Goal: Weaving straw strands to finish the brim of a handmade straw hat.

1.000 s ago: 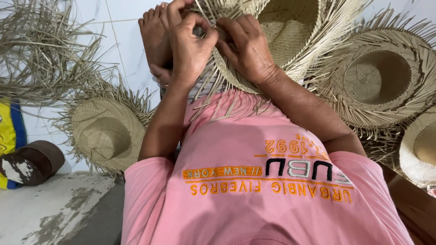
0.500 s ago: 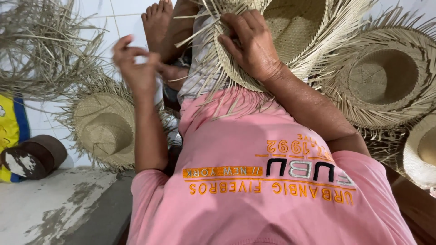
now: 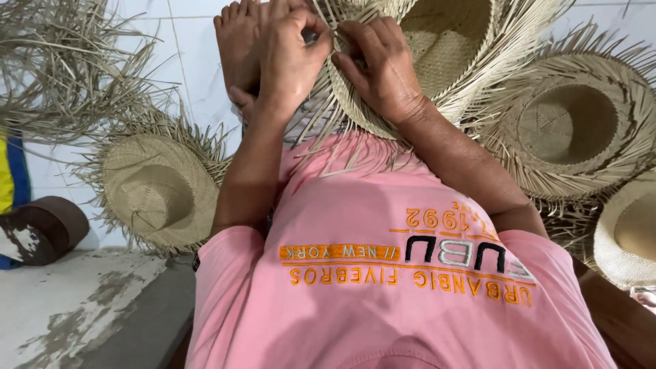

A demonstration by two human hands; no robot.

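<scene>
- The fingers [image 3: 311, 31] of the left hand [image 3: 290, 61] are curled shut, thumb and forefinger pinching straw strands at the brim edge of the unfinished straw hat [image 3: 437, 55].
- The right hand [image 3: 383, 68] lies just beside it, fingers bent and pressed on the same brim edge, gripping the weave; the two hands nearly touch.
- That hat sits in the person's lap, above the pink shirt [image 3: 383, 273], at the top middle of the view, its hollow crown facing up.
- It is pale, tan, finely woven in the crown, with long loose straw ends fanning out all round the brim and hanging down over the shirt.
- A bare foot [image 3: 239, 41] rests on the floor just left of the left hand.
- Four hats show in all: the one being held, a frayed hat on the left [image 3: 160, 188] with its crown up, a frayed hat on the right [image 3: 570, 126] with its hollow up, and a paler hat [image 3: 629, 232] cut off by the right edge.
- One heap of loose straw [image 3: 61, 61] lies at the upper left.
- One dark brown rounded object [image 3: 41, 229] lies at the left edge, against something yellow and blue.
- The floor [image 3: 198, 75] is white tile with thin joints; nearer the camera a worn grey concrete ledge [image 3: 75, 307] shows patchy white marks.
</scene>
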